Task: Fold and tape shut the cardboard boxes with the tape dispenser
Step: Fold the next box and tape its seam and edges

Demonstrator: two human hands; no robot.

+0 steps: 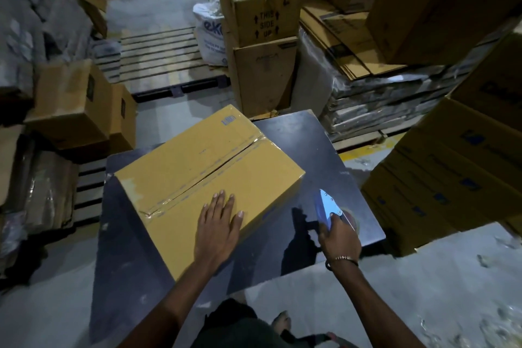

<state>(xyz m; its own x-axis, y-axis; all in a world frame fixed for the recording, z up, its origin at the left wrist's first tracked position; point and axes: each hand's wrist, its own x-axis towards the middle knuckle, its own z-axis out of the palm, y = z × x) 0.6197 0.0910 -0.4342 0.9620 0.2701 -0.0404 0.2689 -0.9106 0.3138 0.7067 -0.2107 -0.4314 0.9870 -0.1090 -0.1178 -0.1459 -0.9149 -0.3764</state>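
The blue metal tape dispenser (329, 207) is gripped by the curled right hand (339, 237) above the dark flat table (324, 144). The left hand (219, 224) is laid flat, fingers straight, on the closed yellow-brown cardboard box (197, 178), whose centre seam is taped.

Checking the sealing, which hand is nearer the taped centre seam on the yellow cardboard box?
Left. The left hand rests flat on the box beside the seam; the right hand holds the tape dispenser off the box.
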